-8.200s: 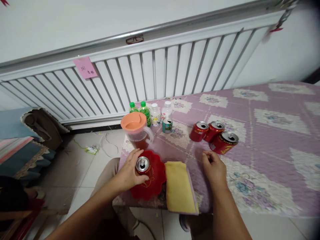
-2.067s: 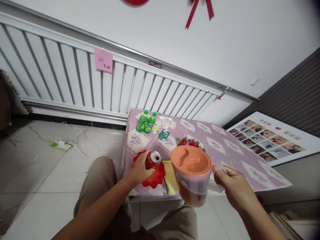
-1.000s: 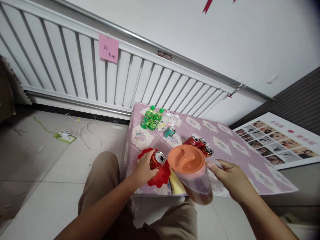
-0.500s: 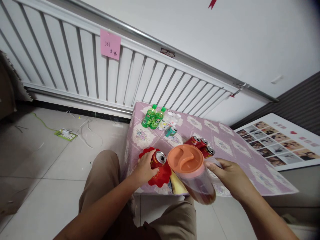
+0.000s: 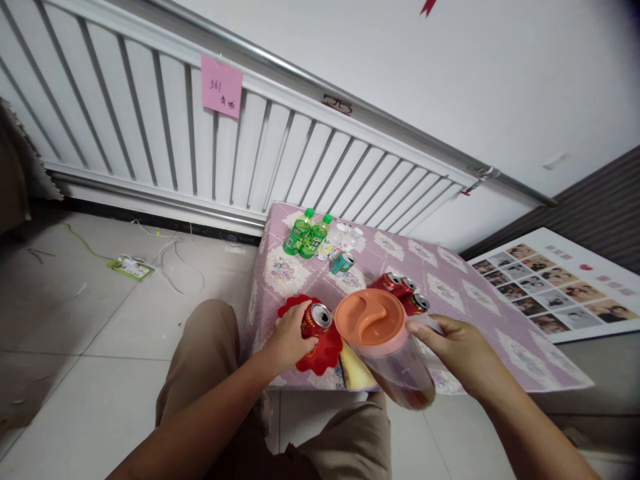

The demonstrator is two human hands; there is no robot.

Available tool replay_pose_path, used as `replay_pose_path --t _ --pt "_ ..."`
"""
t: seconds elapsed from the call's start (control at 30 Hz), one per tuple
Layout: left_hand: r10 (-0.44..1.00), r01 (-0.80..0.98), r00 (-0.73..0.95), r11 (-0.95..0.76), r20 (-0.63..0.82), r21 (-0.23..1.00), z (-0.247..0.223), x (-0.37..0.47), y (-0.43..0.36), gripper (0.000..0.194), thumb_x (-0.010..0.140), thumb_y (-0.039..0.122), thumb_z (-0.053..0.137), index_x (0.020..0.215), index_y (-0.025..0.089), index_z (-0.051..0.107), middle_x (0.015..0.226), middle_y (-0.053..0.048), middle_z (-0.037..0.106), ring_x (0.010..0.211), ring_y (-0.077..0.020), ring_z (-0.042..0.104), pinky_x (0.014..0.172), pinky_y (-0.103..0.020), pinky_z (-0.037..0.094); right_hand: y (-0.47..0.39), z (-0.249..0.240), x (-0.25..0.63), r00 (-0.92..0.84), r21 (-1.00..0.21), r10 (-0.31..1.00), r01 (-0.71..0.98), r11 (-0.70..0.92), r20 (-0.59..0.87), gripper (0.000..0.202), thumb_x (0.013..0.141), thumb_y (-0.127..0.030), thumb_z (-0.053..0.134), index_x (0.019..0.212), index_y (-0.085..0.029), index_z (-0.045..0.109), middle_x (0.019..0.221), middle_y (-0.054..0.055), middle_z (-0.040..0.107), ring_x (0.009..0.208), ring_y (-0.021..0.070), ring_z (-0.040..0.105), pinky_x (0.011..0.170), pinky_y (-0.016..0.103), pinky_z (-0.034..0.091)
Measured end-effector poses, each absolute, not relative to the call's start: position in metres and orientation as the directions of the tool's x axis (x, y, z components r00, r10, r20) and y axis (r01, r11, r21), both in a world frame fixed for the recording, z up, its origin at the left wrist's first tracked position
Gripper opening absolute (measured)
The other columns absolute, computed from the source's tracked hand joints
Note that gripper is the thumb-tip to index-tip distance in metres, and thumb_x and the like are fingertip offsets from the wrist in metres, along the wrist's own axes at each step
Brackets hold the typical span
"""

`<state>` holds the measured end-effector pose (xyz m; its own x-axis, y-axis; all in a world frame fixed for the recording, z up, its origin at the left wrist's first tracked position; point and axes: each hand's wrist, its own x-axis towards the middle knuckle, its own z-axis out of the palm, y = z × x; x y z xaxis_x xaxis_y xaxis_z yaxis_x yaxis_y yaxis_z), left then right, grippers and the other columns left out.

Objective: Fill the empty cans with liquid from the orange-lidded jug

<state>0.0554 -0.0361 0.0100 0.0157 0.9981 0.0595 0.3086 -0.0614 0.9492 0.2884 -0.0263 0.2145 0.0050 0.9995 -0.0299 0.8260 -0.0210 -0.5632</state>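
Observation:
My left hand (image 5: 289, 337) is wrapped round a red can (image 5: 316, 319) with an open top, over a red scalloped dish (image 5: 325, 357). In my right hand (image 5: 457, 347) is the handle of a clear pitcher (image 5: 400, 373) with an orange lid (image 5: 371, 317). The pitcher is tilted, its lid towards the can, and brown liquid lies at its bottom. No stream of liquid shows between them. Just behind the pitcher stand several red cans (image 5: 403, 287). A yellowish item (image 5: 356, 373) lies partly under the pitcher at the table's front edge.
Two green bottles (image 5: 314, 239), clear bottles (image 5: 345, 239) and a teal can (image 5: 342, 264) stand farther back on the cloth-covered table (image 5: 445, 287). A white radiator (image 5: 280, 147) runs behind. On the floor at left lies a power strip (image 5: 131, 268); a photo board (image 5: 555, 283) is at right.
Both hands keep their holds in nearly the same places. The bottom of the pitcher has shifted very slightly to the right.

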Motion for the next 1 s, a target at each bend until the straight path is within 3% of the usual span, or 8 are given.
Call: replay_pose_path --t 1.0 --pt "0.989 0.174 -0.007 -0.146 0.15 0.974 -0.017 0.062 -0.025 0.08 0.064 0.007 0.07 0.138 0.024 0.044 0.14 -0.01 0.053 0.132 -0.0273 0.048 0.115 -0.046 0.035 -0.025 0.223 0.291 0.018 -0.54 1.0 0.842 -0.018 -0.005 0.047 0.064 -0.065 0.07 0.071 -0.02 0.076 0.068 0.004 0.074 0.063 0.0244 0.067 0.057 0.032 0.051"
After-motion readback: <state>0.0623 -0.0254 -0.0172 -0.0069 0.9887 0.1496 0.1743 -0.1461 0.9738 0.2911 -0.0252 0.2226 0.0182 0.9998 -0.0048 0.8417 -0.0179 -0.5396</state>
